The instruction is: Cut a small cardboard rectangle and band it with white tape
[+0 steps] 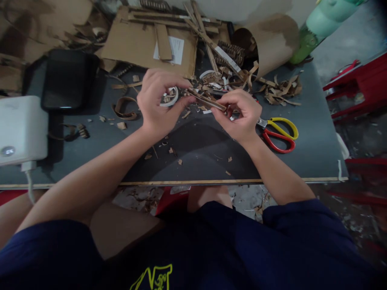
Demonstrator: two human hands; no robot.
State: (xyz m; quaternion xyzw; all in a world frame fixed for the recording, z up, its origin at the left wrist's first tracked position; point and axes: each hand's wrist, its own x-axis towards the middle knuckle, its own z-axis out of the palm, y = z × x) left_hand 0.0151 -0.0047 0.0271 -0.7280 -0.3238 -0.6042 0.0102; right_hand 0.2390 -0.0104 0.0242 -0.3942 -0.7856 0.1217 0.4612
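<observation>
A short cardboard strip (207,100) is stretched between my two hands, above the middle of the dark table. My left hand (160,96) pinches its left end between thumb and fingers. At the other end, the thumb and fingers of my right hand (238,112) are closed on it. Scissors (279,135) with one yellow and one red handle lie just right of my right hand, their blades partly hidden behind it. A white ring (172,98), perhaps a tape roll, shows behind my left thumb. Cardboard scraps (219,78) lie heaped beyond the strip.
A flat cardboard sheet (127,44) with long strips on it lies at the back. A cardboard tube (275,42) and a green bottle (317,30) stand back right. At left are a black case (68,80) and a white box (22,131) with a cable.
</observation>
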